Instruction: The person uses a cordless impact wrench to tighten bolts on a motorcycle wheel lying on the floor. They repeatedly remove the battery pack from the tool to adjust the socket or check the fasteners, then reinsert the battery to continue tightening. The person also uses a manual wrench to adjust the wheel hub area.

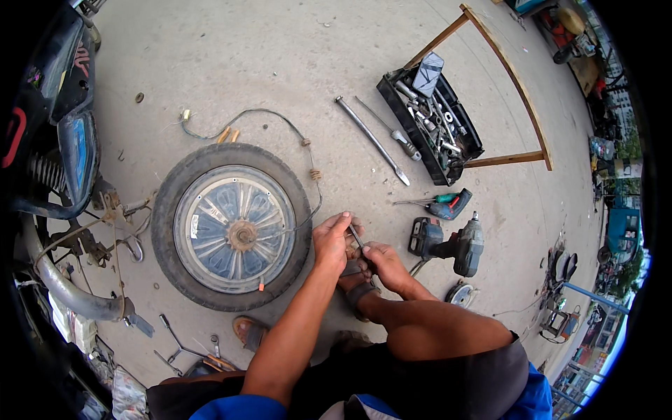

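Both hands are closed on a thin dark metal strip (356,236), held low over my sandalled foot. My left hand (332,241) pinches its upper end, and my right hand (387,264) grips the lower end. Exactly what kind of piece it is cannot be made out. Just left of my left hand, a wheel with a hub motor (241,192) lies flat on the ground, its black tyre (166,241) still around the rim. From the hub a cable (269,112) curls up and round to a pale connector (186,115).
A black toolbox (443,175) full of sockets and wrenches stands at the upper right, beside a wooden frame (511,63). Near it lie a metal bar (371,140), a screwdriver (406,145) and a cordless impact wrench (467,245). A motorbike (73,154) fills the left side.
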`<state>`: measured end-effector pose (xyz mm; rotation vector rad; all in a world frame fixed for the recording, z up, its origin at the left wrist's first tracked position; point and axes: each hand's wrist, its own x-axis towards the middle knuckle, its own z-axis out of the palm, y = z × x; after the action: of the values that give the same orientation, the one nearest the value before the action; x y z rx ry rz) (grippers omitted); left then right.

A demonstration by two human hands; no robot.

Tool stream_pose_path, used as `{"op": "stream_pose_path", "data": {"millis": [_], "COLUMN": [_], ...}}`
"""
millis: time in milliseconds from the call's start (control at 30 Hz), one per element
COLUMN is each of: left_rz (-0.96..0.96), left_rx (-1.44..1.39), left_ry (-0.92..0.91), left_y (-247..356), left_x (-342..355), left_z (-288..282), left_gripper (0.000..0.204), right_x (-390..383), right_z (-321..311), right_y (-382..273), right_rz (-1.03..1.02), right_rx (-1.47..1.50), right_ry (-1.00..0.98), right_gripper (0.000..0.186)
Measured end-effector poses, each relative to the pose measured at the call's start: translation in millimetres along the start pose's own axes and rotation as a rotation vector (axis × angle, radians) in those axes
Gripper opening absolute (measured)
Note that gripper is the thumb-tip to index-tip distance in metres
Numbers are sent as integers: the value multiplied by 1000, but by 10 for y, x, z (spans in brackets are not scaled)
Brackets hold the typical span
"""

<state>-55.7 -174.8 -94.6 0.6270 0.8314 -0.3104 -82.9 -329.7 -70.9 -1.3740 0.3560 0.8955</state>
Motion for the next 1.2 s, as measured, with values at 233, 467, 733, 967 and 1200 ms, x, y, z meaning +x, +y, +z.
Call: {"op": "stream_pose_path", "data": {"millis": [233,467,733,967,1200], "left_rz": [-76,-82,-124,-99,-107], "left_rx": [-6,97,42,278,379], "left_ry": [-41,-28,-57,8,-35], "left_y": [38,56,-38,-65,-144], "left_x": [58,10,95,169,68], "left_z": [-39,52,-42,-96,-90], "left_gripper": [20,23,30,34,27], "right_x": [53,44,49,404,905], "right_z": [82,51,3,-215,-573], "right_y": [-122,-113,-96,-245,101], "right_rz": [-108,-79,-166,-428,83], "right_rx": [-140,-62,-212,-331,-311], "right_ry": [77,89,168,583,587], "right_gripper": [29,33,34,34,37]}}
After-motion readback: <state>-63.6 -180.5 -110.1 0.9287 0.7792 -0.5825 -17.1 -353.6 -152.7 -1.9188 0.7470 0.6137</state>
